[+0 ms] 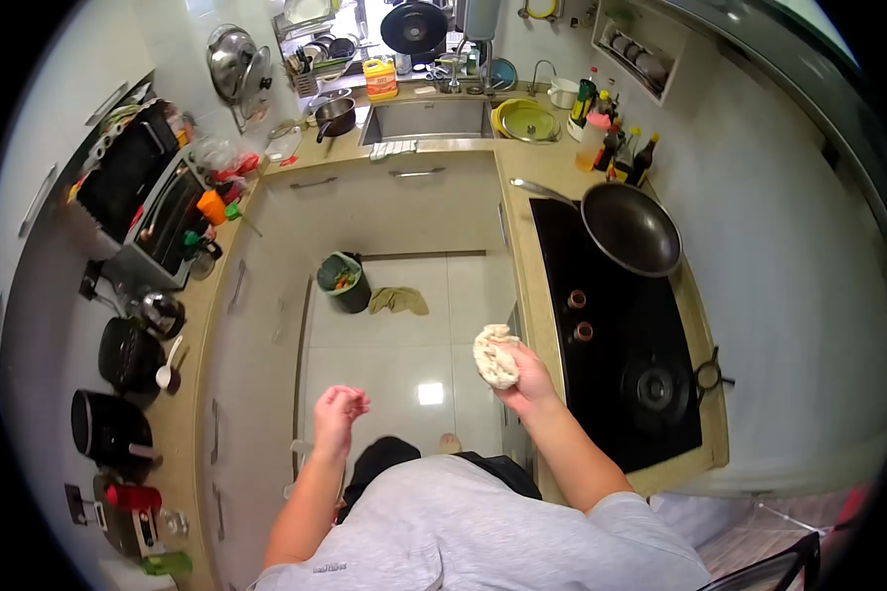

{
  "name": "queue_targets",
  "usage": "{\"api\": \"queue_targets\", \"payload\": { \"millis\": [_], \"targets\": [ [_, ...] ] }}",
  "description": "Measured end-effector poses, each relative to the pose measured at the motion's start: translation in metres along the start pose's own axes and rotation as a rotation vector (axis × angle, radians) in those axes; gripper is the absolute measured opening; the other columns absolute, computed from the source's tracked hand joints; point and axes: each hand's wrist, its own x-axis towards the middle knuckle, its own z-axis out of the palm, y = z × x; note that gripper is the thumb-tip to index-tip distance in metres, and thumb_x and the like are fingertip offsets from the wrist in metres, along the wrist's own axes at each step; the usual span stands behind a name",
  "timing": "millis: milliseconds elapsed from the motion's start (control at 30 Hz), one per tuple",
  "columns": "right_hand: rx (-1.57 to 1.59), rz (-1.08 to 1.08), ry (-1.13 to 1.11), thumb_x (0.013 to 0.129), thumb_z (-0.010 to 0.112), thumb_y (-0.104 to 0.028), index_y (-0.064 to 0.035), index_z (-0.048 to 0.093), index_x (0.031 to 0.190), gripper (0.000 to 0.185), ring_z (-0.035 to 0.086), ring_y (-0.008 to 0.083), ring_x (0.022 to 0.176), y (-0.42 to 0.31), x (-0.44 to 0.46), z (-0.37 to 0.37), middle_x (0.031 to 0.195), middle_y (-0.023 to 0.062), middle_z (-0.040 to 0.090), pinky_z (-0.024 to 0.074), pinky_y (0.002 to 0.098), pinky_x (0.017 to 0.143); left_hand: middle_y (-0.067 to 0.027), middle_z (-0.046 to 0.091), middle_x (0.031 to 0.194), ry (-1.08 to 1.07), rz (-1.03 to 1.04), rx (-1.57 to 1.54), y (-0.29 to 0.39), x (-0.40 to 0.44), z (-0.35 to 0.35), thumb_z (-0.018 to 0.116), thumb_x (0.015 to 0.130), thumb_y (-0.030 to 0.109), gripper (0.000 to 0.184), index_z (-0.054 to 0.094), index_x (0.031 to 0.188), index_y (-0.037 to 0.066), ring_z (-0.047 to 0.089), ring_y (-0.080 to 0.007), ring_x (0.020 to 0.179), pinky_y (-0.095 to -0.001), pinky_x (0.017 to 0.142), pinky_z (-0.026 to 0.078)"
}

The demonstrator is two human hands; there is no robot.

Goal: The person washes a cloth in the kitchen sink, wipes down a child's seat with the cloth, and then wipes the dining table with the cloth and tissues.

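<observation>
My right hand (528, 382) grips a crumpled whitish cloth (496, 357) in the air, just left of the counter edge by the cooktop. The fingers are wrapped round the cloth and partly hidden by it. My left hand (339, 412) is raised in front of my body over the floor, its fingers curled in, with nothing visible in them. Beside my right hand lies the black cooktop (616, 394), with a bare burner (653, 389) and two small copper-coloured burner parts (579, 315) on its glass. A black pan support (710, 375) sits at the cooktop's right edge.
A wok (631, 229) rests on the cooktop's far end, its handle pointing left. Several bottles (621, 153) stand behind it. Ahead is a sink (429, 120). A trash bin (344, 283) and a floor rag (398, 300) are on the floor. Appliances, including an air fryer (111, 428), line the left counter.
</observation>
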Motion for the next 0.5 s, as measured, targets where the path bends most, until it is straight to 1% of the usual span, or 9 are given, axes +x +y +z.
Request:
{"api": "queue_targets", "payload": {
  "millis": [67, 133, 200, 267, 333, 367, 400, 467, 500],
  "targets": [
    [-0.067, 0.003, -0.019, 0.093, 0.061, -0.002, -0.0019, 0.059, 0.117, 0.025, 0.07, 0.0211, 0.096, -0.019, 0.056, 0.038, 0.107, 0.0105, 0.068, 0.0597, 0.0341, 0.082, -0.0089, 0.066, 0.087, 0.032, -0.018, -0.042, 0.026, 0.064, 0.003, 0.056, 0.092, 0.01, 0.006, 0.059, 0.093, 0.005, 0.067, -0.0197, 0.079, -0.034, 0.072, 0.056],
    [-0.095, -0.018, -0.036, 0.093, 0.061, -0.002, -0.0019, 0.059, 0.118, 0.025, 0.07, 0.0206, 0.095, -0.039, 0.116, 0.07, 0.107, 0.0102, 0.069, 0.0594, 0.0336, 0.082, -0.0082, 0.065, 0.086, 0.086, -0.087, -0.118, 0.038, 0.136, -0.001, 0.056, 0.093, 0.011, 0.006, 0.059, 0.094, 0.006, 0.066, -0.0198, 0.078, -0.0343, 0.071, 0.057],
    [-0.142, -0.064, -0.012, 0.095, 0.059, -0.002, 0.0, 0.06, 0.117, 0.022, 0.069, 0.0204, 0.096, -0.056, 0.188, 0.093, 0.108, 0.0105, 0.068, 0.0576, 0.0332, 0.084, -0.0066, 0.065, 0.084, 0.14, -0.128, -0.158, 0.046, 0.217, -0.001, 0.055, 0.094, 0.013, 0.008, 0.059, 0.097, 0.007, 0.066, -0.0195, 0.077, -0.0345, 0.069, 0.056],
    [-0.151, -0.095, -0.038, 0.095, 0.059, -0.002, 0.0, 0.06, 0.117, 0.023, 0.069, 0.0205, 0.096, -0.073, 0.265, 0.105, 0.108, 0.0108, 0.068, 0.0578, 0.0331, 0.083, -0.0056, 0.065, 0.085, 0.128, -0.128, -0.139, 0.055, 0.302, 0.007, 0.055, 0.095, 0.014, 0.009, 0.06, 0.099, 0.008, 0.066, -0.0186, 0.077, -0.0339, 0.068, 0.056],
    [-0.156, -0.161, -0.026, 0.094, 0.06, -0.001, 0.0003, 0.06, 0.117, 0.023, 0.069, 0.0211, 0.096, -0.087, 0.342, 0.118, 0.108, 0.0113, 0.068, 0.0583, 0.0339, 0.083, -0.0052, 0.065, 0.085, 0.071, -0.119, -0.108, 0.078, 0.389, 0.042, 0.056, 0.095, 0.015, 0.01, 0.061, 0.099, 0.008, 0.066, -0.0179, 0.077, -0.0331, 0.068, 0.056],
    [-0.139, -0.177, 0.016, 0.094, 0.059, 0.0, 0.0005, 0.06, 0.117, 0.022, 0.069, 0.0218, 0.096, -0.096, 0.381, 0.123, 0.108, 0.0117, 0.068, 0.0587, 0.0353, 0.083, -0.0047, 0.065, 0.085, 0.028, -0.101, -0.076, 0.091, 0.433, 0.063, 0.056, 0.096, 0.016, 0.01, 0.062, 0.099, 0.008, 0.066, -0.0172, 0.077, -0.0323, 0.068, 0.056],
    [-0.15, -0.18, 0.027, 0.094, 0.059, 0.0, 0.0005, 0.06, 0.117, 0.022, 0.069, 0.0218, 0.096, -0.108, 0.424, 0.125, 0.108, 0.0117, 0.068, 0.0587, 0.0353, 0.083, -0.0041, 0.066, 0.086, -0.065, -0.083, -0.073, 0.1, 0.483, 0.084, 0.058, 0.096, 0.016, 0.01, 0.063, 0.098, 0.008, 0.066, -0.0157, 0.078, -0.0309, 0.068, 0.056],
    [-0.145, -0.248, 0.074, 0.094, 0.06, 0.0, 0.0007, 0.059, 0.116, 0.022, 0.069, 0.0225, 0.097, -0.129, 0.498, 0.129, 0.109, 0.0122, 0.068, 0.0588, 0.0363, 0.083, -0.0046, 0.065, 0.088, -0.196, -0.057, -0.017, 0.131, 0.563, 0.152, 0.059, 0.097, 0.016, 0.009, 0.061, 0.098, 0.007, 0.064, -0.0159, 0.079, -0.0313, 0.071, 0.054],
    [-0.132, -0.259, 0.103, 0.093, 0.061, 0.0, 0.0015, 0.059, 0.117, 0.023, 0.069, 0.0227, 0.097, -0.141, 0.532, 0.133, 0.11, 0.0128, 0.068, 0.0585, 0.0367, 0.084, -0.0047, 0.065, 0.088, -0.227, -0.088, 0.005, 0.143, 0.6, 0.187, 0.059, 0.097, 0.016, 0.009, 0.061, 0.098, 0.007, 0.064, -0.0159, 0.08, -0.0319, 0.072, 0.054]
  ]
}}
